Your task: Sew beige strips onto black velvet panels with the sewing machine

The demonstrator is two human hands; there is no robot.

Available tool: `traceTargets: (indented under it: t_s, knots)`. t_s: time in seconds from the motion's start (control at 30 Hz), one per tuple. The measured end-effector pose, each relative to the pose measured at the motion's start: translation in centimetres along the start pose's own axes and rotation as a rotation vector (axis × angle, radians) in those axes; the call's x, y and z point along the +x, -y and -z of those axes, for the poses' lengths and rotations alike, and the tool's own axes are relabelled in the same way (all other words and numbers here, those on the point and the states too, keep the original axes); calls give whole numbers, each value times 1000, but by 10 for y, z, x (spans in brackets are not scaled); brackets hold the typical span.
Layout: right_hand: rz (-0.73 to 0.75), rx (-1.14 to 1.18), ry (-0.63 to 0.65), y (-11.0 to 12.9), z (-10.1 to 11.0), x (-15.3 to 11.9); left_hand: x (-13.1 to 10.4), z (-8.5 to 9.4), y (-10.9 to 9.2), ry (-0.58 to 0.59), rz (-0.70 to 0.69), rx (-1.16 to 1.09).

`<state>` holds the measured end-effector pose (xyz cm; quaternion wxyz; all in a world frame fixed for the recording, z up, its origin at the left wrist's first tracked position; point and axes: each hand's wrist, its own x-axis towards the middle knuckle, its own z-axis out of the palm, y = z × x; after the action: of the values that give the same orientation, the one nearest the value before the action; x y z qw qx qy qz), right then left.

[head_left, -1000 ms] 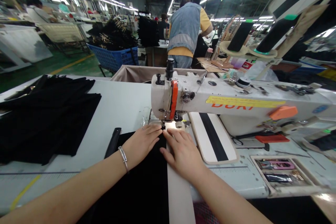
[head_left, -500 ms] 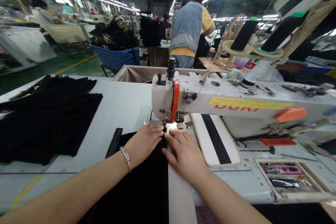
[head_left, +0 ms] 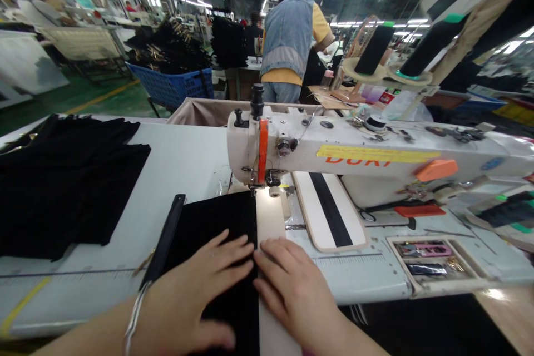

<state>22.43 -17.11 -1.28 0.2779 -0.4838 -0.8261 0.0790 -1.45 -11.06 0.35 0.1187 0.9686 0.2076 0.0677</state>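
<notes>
left hand (head_left: 187, 283) fingers wide, right hand (head_left: 298, 283) narrow, both flat, likely so black fabric (head_left: 221, 214) and pale strip (head_left: 271, 225) lie even

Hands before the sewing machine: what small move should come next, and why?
Probably guide the black cloth toward the presser foot with the left hand, keeping its edge straight: its far end lies by the foot, that hand lies spread on it, and the right hand rests on the pale strip alongside.
</notes>
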Motion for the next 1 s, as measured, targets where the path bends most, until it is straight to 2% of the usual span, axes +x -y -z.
traceTargets:
  t_s: [0.1, 0.17, 0.4, 0.47, 0.57, 0.67, 0.8, 0.9, 1.0]
  knots:
    - [79, 27, -63, 17, 4, -32, -30, -7, -33, 13, -102, 28]
    - [106, 18, -77, 24, 6, -45, -38, -11, -43, -26, -114, 56]
    - [165, -42, -5, 30, 3, -61, -33, -16, -44, -91, -109, 66]
    - [195, -85, -38, 30, -3, -63, -34, -16, -46, -100, -108, 63]
    - [189, -164, -168, 32, -13, -63, -36, -13, -49, -105, -107, 50]
    - [188, -196, -272, 33, -19, -62, -29, -7, -42, -98, -52, -2]
    - [218, -188, -279, 32, -21, -57, -3, -1, -12, -100, 104, 75]
    - [231, -186, -280, 30, -20, -52, 14, -2, 9, -98, 137, 134]
    - [253, -194, -255, 26, -20, -47, 22, -4, 18, -94, 154, 151]
